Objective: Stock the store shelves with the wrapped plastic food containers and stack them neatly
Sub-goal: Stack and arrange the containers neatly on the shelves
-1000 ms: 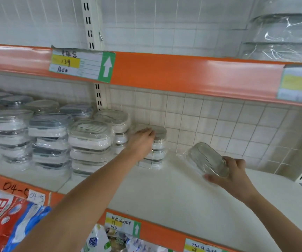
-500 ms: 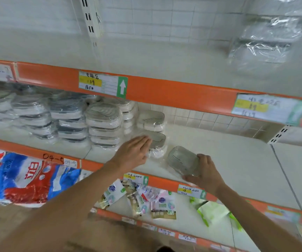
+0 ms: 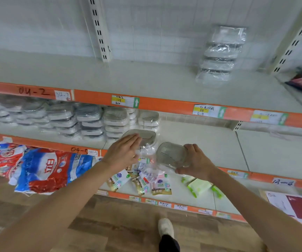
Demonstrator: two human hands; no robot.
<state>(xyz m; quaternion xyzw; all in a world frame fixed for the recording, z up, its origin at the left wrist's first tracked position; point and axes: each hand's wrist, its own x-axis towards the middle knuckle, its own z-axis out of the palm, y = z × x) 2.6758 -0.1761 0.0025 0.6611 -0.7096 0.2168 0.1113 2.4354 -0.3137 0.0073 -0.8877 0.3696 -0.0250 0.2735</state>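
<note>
My right hand (image 3: 194, 162) grips a wrapped clear food container (image 3: 172, 155) by its right side, holding it tilted over the front edge of the middle shelf (image 3: 201, 142). My left hand (image 3: 124, 151), fingers straight, rests against the left side of another wrapped container (image 3: 144, 138) that sits on the shelf near its front. Behind it stand several stacks of wrapped containers (image 3: 90, 120), filling the shelf's left part. A short stack (image 3: 149, 120) stands at the back.
The upper shelf (image 3: 110, 75) carries one stack of larger wrapped containers (image 3: 219, 55) at the right. Orange shelf edges carry price labels. Below lie red-and-blue bags (image 3: 37, 166) and small packets (image 3: 146, 180). My shoe (image 3: 165, 227) is on the wooden floor.
My view pulled back and down from the shelf. My left hand came off the back stack to the front container. My right hand drew its container toward the shelf's front edge.
</note>
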